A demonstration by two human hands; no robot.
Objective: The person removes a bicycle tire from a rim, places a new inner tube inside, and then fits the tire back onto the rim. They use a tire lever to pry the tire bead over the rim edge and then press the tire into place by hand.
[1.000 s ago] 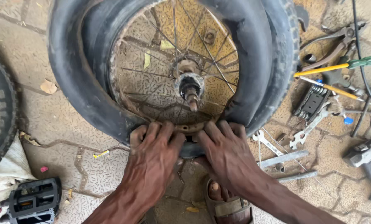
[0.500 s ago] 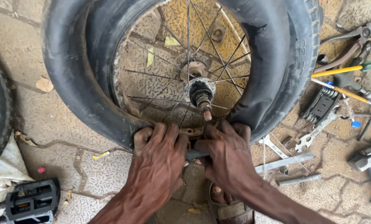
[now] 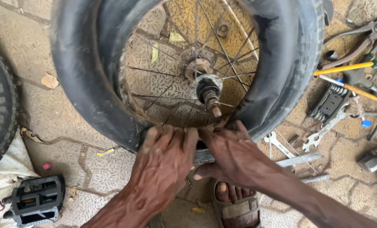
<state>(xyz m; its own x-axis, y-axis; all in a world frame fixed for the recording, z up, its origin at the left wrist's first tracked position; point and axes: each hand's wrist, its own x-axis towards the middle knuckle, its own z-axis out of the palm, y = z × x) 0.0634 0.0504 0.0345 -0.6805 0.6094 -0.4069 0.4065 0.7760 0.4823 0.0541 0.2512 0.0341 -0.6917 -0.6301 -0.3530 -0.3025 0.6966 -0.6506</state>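
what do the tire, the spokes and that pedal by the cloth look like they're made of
The tire looks like matte black rubber, dusty and scuffed, bending under the left hand and right hand. The spokes look like thin metal wire, dull and somewhat rusty. The pedal seems to be black molded plastic, though a metal body can't be ruled out.

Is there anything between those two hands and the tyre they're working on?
Nothing visible. The left hand and right hand both lie flat on the tyre at its near edge, side by side, fingers pressed straight against the rubber.
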